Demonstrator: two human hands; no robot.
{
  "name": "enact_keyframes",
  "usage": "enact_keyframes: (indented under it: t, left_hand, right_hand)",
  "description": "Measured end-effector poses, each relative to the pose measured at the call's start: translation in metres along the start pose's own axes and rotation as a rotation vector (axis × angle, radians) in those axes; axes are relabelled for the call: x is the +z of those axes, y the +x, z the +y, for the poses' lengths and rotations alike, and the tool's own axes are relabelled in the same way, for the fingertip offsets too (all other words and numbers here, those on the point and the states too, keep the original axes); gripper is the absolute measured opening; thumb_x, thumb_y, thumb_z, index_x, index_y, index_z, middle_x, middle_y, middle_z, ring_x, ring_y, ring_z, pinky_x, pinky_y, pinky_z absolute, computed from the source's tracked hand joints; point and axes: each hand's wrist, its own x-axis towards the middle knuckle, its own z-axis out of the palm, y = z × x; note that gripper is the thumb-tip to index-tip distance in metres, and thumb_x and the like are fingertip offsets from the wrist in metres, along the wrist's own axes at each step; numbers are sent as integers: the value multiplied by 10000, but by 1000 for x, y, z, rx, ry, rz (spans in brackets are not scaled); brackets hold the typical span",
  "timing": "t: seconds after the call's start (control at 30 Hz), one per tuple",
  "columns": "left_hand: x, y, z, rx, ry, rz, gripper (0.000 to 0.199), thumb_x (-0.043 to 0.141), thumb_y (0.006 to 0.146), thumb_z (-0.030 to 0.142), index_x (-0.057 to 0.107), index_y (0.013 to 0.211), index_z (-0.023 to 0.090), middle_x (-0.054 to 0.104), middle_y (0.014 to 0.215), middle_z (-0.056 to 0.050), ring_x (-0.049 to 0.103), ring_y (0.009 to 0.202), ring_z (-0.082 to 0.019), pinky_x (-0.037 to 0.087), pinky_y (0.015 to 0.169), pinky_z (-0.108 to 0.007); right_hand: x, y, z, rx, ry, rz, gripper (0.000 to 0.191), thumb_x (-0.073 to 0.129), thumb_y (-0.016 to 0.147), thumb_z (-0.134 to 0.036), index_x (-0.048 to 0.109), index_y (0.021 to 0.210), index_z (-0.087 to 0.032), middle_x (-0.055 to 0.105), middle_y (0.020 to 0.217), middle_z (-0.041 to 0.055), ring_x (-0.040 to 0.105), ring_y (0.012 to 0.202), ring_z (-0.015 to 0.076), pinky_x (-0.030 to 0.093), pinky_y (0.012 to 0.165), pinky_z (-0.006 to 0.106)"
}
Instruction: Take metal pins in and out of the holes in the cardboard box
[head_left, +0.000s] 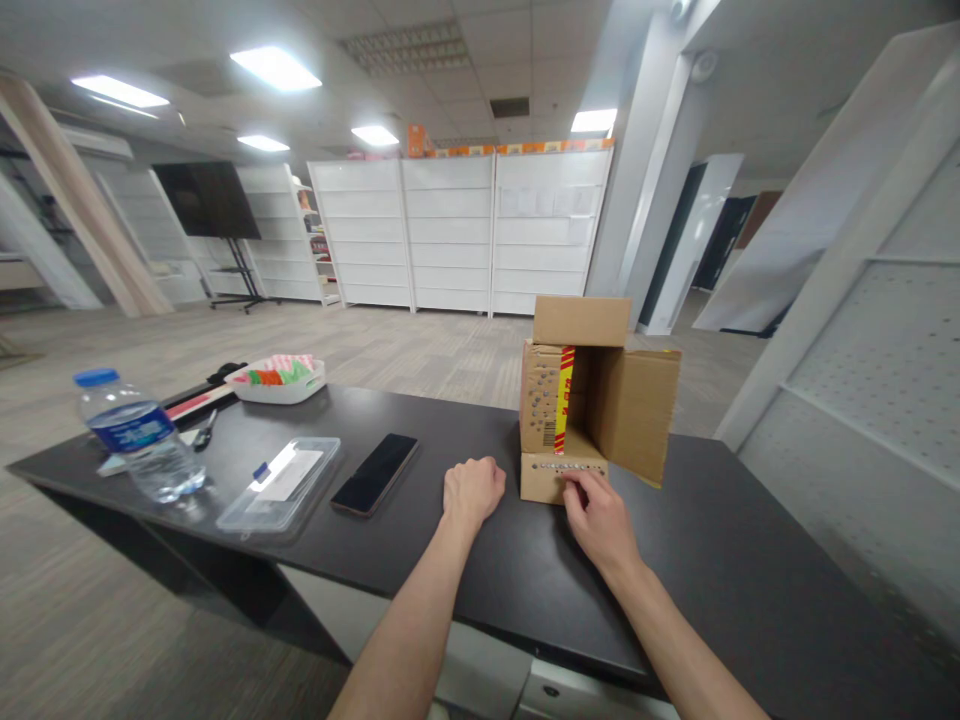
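An open cardboard box [544, 400] stands on the dark table, its opening facing me and its flaps spread up, right and down. Small round studs dot its left flap, and a row of them runs along the lower front flap [544, 485]. My right hand [600, 515] touches that lower flap with its fingers curled together; whether anything small is between the fingertips is hidden. To the left of the box, my left hand [474, 490] rests on the table as a loose fist, with nothing visible in it.
Left of my hands lie a black phone [375, 475] and a clear plastic case [281, 485]. A water bottle [142, 435] stands at the far left. Behind them sits a white basket [277, 390] with colourful packets. A white perforated panel [877, 390] rises on the right.
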Motion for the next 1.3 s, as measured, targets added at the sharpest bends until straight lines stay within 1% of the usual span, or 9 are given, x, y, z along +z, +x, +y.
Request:
enact_keyframes:
  t: [0.3, 0.4, 0.5, 0.67, 0.77, 1.0, 1.13, 1.3]
  left_hand:
    - [-1, -2, 0, 6, -2, -2, 403, 314, 903, 335, 682, 949, 180, 695, 915, -141, 665, 877, -275, 475, 763, -376]
    - [-1, -3, 1, 4, 3, -7, 395, 319, 906, 333, 680, 954, 180, 693, 917, -135, 665, 875, -273, 475, 756, -364]
    - [-2, -3, 2, -5, 2, -10, 394, 325, 906, 333, 679, 962, 169, 689, 917, -143, 662, 882, -268, 469, 759, -349]
    - [-1, -3, 1, -1, -5, -2, 389, 326, 905, 335, 675, 945, 169, 689, 903, -149, 665, 870, -276, 469, 751, -364]
    - [1, -3, 1, 11, -8, 18, 379, 327, 899, 320, 673, 933, 169, 693, 892, -147, 667, 864, -276, 472, 748, -367]
    - [7, -2, 0, 37, -3, 55, 371, 321, 903, 308, 667, 926, 176, 695, 880, -134, 669, 856, -273, 474, 748, -366]
    - [10, -2, 0, 47, -12, 49, 375, 319, 907, 311, 667, 935, 172, 693, 886, -139, 667, 861, -262, 467, 771, -363]
    - [10, -1, -1, 61, -18, 53, 378, 315, 908, 307, 669, 928, 177, 695, 885, -133, 667, 857, -266, 469, 769, -372]
  right_hand:
    - [0, 0, 0, -14, 1, -12, 216, 410, 860, -224, 621, 906, -204, 645, 922, 67, 600, 870, 224, 460, 806, 348]
    - [1, 1, -1, -28, -5, -10, 217, 409, 860, -214, 619, 914, -197, 639, 914, 70, 592, 875, 225, 456, 810, 351]
    - [4, 3, -2, -74, -56, -19, 211, 417, 857, -210, 621, 906, -195, 632, 894, 69, 578, 866, 227, 447, 808, 357]
    - [8, 4, -6, -149, -172, -26, 205, 441, 853, -203, 637, 912, -202, 620, 895, 68, 551, 877, 231, 415, 820, 367]
    - [10, 5, -10, -186, -218, -23, 204, 459, 847, -183, 640, 940, -201, 619, 929, 69, 533, 908, 238, 396, 829, 375]
    - [12, 7, -13, -274, -249, -40, 285, 457, 843, -142, 606, 1083, -179, 601, 1111, 88, 507, 1033, 250, 375, 898, 397]
    - [15, 8, -13, -286, -279, -59, 307, 450, 842, -144, 599, 1108, -183, 598, 1124, 96, 504, 1052, 257, 372, 901, 406]
    - [17, 14, -16, -272, -318, -62, 305, 468, 835, -147, 599, 1109, -181, 603, 1095, 89, 506, 1013, 250, 367, 887, 396]
